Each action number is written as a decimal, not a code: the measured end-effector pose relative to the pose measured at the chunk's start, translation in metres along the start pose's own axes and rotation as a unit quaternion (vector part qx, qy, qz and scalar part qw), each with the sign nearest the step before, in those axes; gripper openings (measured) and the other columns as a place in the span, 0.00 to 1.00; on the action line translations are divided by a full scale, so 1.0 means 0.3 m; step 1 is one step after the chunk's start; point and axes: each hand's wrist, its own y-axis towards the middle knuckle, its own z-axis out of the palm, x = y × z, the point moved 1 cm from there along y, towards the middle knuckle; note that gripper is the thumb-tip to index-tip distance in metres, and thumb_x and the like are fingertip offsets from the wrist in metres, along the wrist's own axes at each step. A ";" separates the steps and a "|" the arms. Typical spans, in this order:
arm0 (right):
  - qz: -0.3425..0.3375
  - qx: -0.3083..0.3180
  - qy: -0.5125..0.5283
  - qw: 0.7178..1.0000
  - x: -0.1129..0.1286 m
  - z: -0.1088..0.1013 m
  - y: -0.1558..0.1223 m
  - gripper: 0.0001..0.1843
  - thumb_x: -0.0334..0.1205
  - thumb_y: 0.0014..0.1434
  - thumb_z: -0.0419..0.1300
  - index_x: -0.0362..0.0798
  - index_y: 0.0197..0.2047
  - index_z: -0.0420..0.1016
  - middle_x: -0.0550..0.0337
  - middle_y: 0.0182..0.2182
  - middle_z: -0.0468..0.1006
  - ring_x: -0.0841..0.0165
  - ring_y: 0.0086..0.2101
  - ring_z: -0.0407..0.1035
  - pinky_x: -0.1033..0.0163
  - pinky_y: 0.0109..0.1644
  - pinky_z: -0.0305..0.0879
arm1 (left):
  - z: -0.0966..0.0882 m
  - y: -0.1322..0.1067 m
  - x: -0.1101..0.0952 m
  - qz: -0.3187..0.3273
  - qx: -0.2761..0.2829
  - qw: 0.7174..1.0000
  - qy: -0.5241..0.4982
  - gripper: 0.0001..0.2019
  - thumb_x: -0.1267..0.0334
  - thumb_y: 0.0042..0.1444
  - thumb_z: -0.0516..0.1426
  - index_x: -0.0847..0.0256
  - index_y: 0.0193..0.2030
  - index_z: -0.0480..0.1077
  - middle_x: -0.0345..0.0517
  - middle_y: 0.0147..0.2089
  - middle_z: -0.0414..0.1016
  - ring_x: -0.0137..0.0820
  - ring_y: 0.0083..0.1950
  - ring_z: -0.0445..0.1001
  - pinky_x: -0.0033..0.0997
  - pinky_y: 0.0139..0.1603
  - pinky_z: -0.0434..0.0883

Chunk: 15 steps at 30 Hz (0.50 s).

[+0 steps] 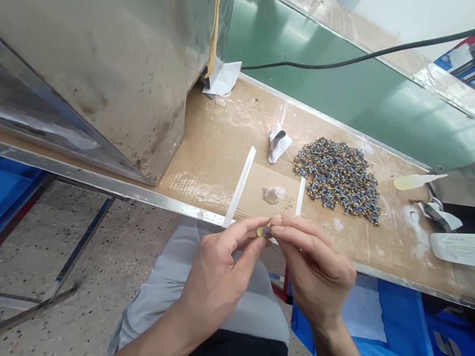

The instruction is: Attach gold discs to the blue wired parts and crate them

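Both hands meet just in front of the near edge of the workbench (223, 144). The left hand (215, 278) and the right hand (317, 267) pinch one small blue-and-yellow part (264, 231) between thumb and forefinger tips, held up close under the eyes, probably so fine work on it can be seen. The part sits exactly between the two hands, touching the fingertips of both. Far and to the right on the cardboard-covered top lies a heap of like parts (340, 178), within easy reach. A small clear cup (273, 194) and two white strips (239, 186) lie between the heap and the hands. A squeeze dropper (413, 181) lies further right.
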 end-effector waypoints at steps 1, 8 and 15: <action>-0.009 0.002 -0.004 1.000 0.002 -0.001 0.001 0.20 0.20 0.68 0.70 0.54 0.54 0.90 0.57 0.51 0.90 0.61 0.51 0.87 0.53 0.61 0.85 | 0.000 -0.001 0.000 0.002 -0.001 1.000 0.005 0.18 0.60 0.77 0.63 0.52 0.70 0.82 0.46 0.63 0.89 0.40 0.61 0.89 0.36 0.63 0.85; -0.072 0.004 -0.040 0.997 0.010 -0.005 -0.008 0.24 0.18 0.67 0.70 0.54 0.57 0.89 0.56 0.52 0.90 0.57 0.51 0.87 0.47 0.60 0.88 | 0.001 -0.015 -0.010 0.023 0.002 0.997 0.078 0.18 0.60 0.80 0.59 0.49 0.71 0.80 0.42 0.67 0.88 0.39 0.64 0.88 0.36 0.65 0.83; -0.137 -0.026 -0.091 0.986 0.021 0.012 -0.042 0.24 0.19 0.67 0.71 0.51 0.60 0.89 0.53 0.53 0.90 0.52 0.52 0.87 0.43 0.54 0.91 | 0.005 -0.019 -0.017 0.026 -0.005 0.997 0.077 0.16 0.64 0.78 0.59 0.52 0.68 0.78 0.41 0.62 0.90 0.35 0.63 0.88 0.32 0.63 0.82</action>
